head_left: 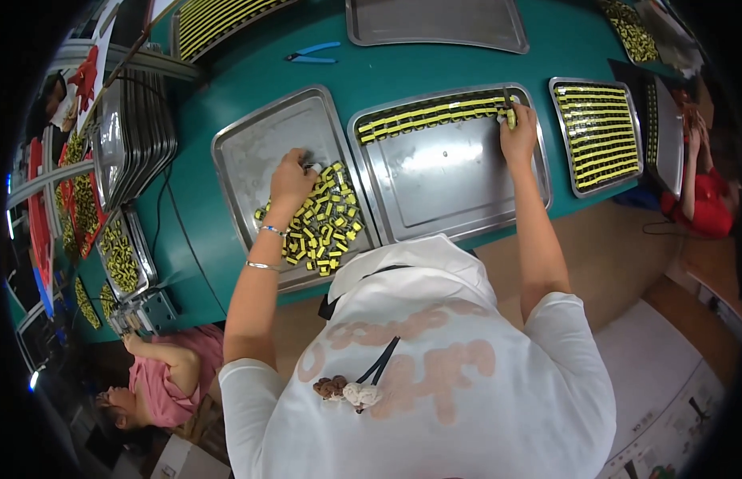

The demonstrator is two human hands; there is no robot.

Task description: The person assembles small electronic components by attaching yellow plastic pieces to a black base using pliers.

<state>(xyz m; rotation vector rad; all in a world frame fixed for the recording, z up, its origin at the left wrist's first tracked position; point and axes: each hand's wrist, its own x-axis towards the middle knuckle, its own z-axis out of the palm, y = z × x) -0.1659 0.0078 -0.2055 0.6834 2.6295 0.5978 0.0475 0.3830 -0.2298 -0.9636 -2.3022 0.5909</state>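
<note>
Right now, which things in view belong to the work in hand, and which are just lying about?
In the work:
- left hand, at the loose parts
- left tray, under them
- right hand, at the right end of the rows
- middle tray, under those

Apparently lying about, untouched:
- pliers
- far tray
- stacked trays

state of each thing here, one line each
left tray: partly covered by loose pieces
middle tray: partly filled with rows
right tray: mostly filled with rows
blue tool: handles spread
far-left trays: stacked
left hand: bent at loose pieces
right hand: fingers at row's end
</note>
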